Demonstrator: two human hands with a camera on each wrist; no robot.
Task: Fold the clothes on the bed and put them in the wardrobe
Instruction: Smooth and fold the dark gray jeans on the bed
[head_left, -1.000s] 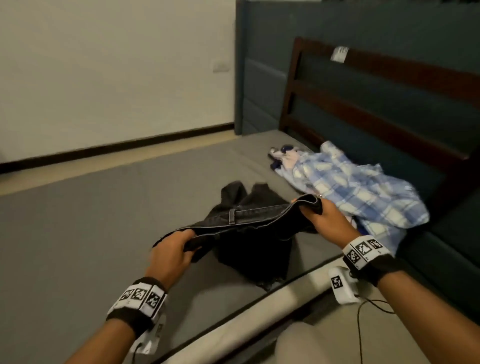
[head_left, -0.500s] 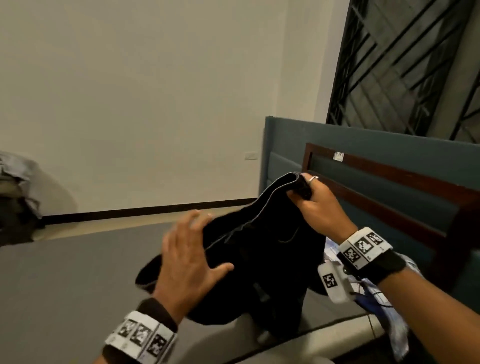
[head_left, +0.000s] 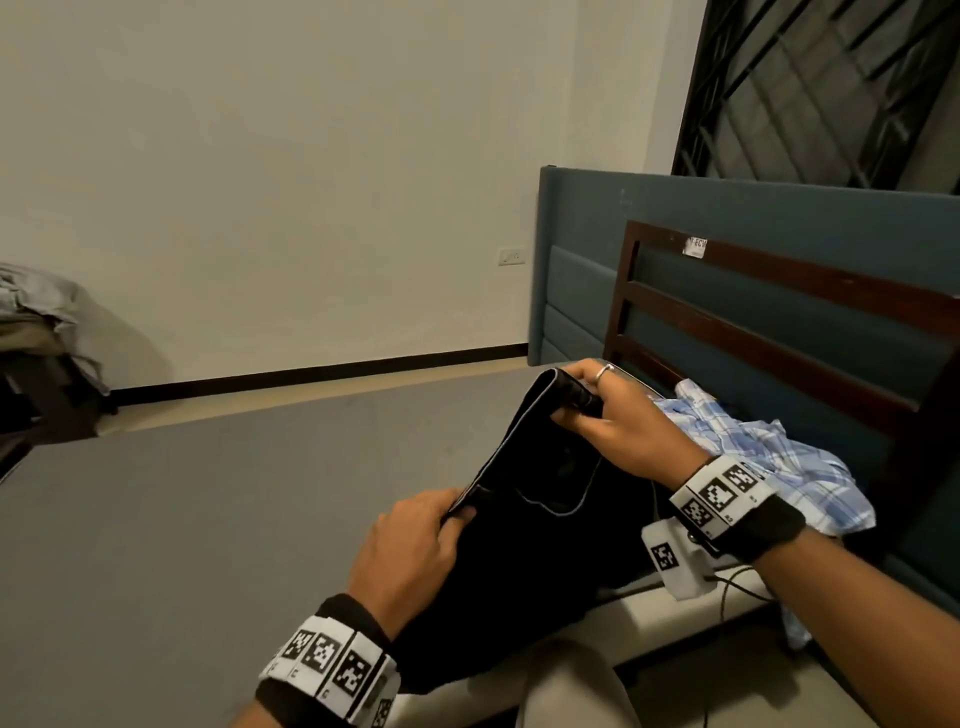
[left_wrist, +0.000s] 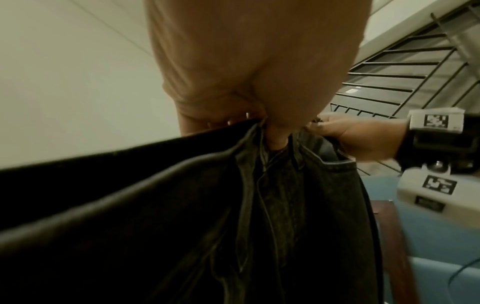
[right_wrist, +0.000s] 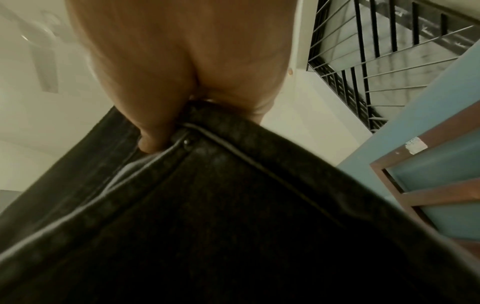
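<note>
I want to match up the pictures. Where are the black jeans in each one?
Head: the black jeans hang at the middle, held by the left hand and right hand.
Left wrist: they fill the lower half.
Right wrist: they fill the lower half.
Shared landmark: the brown bed frame.

From where you stand at the bed (head_left: 208, 519), the headboard (head_left: 779, 322) runs along its right side. The shirt (head_left: 769, 457) lies on the bed against the headboard. The jeans (head_left: 540, 519) hang above the bed's near edge, left of the shirt, your left hand (head_left: 410, 551) gripping their near end and your right hand (head_left: 618, 421) their far end. A heap of cloth (head_left: 36, 306) sits beyond the bed's far left corner.
</note>
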